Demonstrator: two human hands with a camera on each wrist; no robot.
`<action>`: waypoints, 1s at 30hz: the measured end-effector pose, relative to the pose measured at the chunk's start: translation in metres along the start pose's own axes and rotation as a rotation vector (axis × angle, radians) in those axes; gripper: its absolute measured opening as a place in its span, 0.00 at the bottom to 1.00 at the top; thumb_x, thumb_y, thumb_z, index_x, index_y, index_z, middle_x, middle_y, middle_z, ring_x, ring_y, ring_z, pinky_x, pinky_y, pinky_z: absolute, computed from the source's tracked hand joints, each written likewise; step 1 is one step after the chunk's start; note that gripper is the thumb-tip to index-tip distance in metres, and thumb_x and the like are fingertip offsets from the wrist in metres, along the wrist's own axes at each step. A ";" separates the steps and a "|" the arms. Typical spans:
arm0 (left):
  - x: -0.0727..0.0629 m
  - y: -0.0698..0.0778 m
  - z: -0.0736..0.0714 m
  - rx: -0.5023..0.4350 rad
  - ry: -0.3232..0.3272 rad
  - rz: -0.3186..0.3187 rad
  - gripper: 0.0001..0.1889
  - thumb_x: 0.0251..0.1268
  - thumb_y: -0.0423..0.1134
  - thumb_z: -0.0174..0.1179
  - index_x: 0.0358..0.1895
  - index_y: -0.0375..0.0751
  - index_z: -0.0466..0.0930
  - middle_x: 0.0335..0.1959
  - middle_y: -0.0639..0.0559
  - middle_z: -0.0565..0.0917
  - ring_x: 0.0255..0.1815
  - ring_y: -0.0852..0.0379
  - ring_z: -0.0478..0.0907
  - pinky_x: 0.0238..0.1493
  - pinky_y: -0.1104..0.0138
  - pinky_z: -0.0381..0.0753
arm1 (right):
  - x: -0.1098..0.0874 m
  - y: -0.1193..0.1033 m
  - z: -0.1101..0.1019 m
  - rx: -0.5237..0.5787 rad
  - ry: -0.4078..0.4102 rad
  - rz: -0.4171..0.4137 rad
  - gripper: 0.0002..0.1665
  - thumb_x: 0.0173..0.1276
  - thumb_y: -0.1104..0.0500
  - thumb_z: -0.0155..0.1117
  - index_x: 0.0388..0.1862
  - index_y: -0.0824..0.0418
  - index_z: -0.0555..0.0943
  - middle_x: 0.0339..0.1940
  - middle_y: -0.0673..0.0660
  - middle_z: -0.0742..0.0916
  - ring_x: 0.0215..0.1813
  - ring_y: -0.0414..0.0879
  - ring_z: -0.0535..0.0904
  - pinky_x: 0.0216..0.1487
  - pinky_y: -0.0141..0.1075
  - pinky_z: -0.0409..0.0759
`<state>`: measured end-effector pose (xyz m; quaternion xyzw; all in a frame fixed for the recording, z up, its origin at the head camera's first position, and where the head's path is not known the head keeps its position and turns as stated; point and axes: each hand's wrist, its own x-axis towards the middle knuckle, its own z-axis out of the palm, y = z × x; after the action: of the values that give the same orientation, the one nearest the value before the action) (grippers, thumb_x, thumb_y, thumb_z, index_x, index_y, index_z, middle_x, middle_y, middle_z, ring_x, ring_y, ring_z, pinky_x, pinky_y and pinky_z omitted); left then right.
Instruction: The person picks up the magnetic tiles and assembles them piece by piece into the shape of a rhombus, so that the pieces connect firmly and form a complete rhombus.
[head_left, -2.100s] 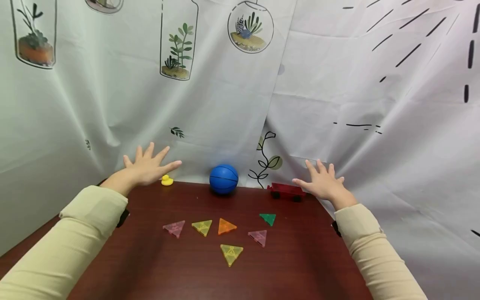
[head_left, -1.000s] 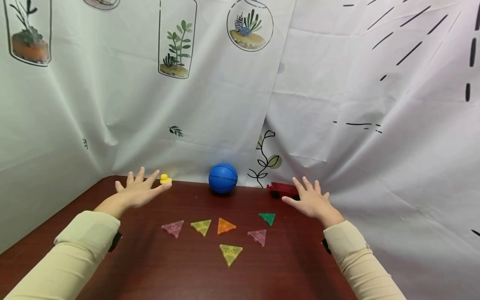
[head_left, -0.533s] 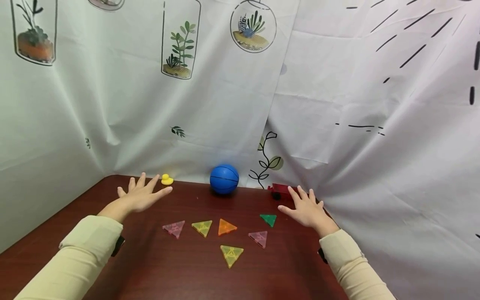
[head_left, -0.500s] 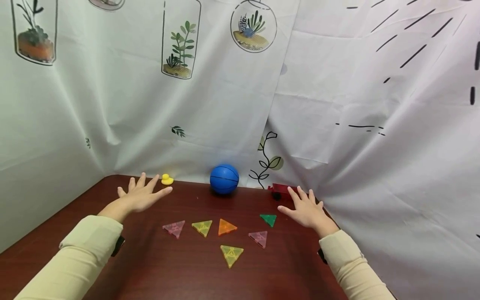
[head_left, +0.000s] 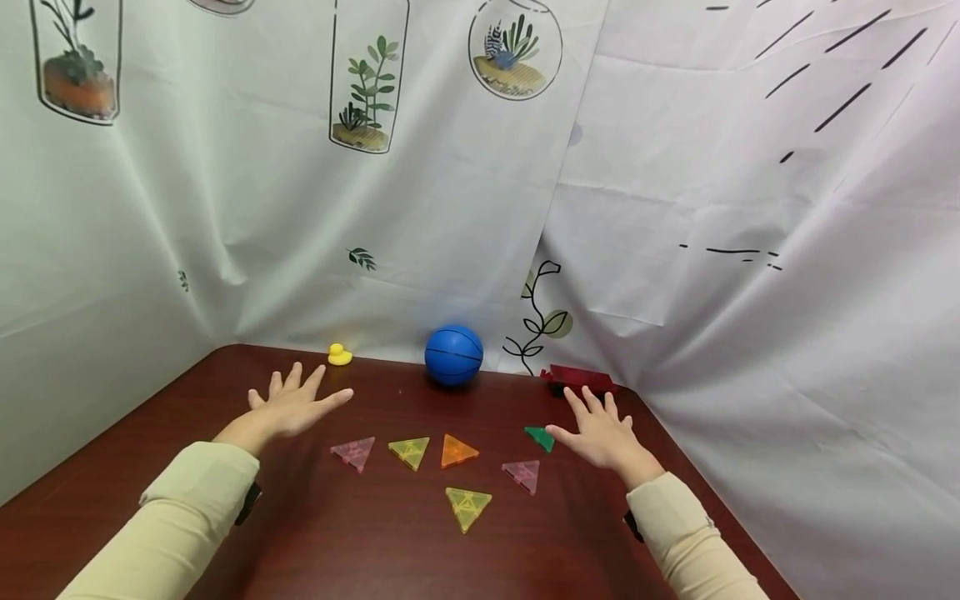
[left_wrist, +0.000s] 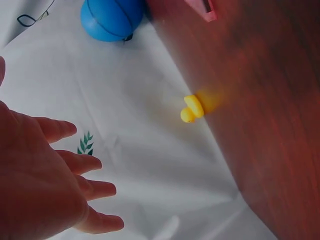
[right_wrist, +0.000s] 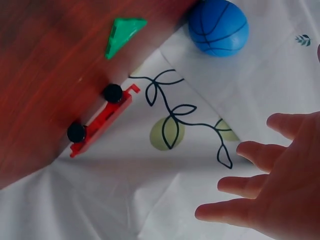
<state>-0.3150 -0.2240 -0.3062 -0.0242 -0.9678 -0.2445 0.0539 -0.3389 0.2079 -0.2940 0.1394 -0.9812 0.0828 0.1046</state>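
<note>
Triangle (head_left: 540, 437), green, thumbward of the splayed, empty right hand (head_left: 598, 433), looks light, stiff, best edge-pinched; left hand (head_left: 288, 409) spread, empty.

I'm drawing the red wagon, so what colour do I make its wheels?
Black: the wagon's wheels show best in the right wrist view.

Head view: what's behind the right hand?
The red wagon and green triangle, both partly visible. Its fingers cover part of the wagon's lower side; its thumb covers a triangle corner.

Head view forward, down; wrist views nearer (all share blue ball (head_left: 453, 356)).
</note>
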 end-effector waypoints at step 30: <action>0.009 -0.005 0.049 -0.009 -0.079 -0.017 0.49 0.53 0.70 0.37 0.65 0.30 0.42 0.62 0.23 0.39 0.58 0.24 0.29 0.45 0.35 0.23 | -0.004 -0.039 0.052 0.042 -0.083 -0.061 0.48 0.51 0.28 0.49 0.66 0.52 0.58 0.66 0.60 0.59 0.65 0.65 0.44 0.53 0.65 0.44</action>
<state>-0.3290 -0.2049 -0.3509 -0.0258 -0.9683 -0.2482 0.0132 -0.3338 0.1623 -0.3397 0.1745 -0.9781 0.0942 0.0634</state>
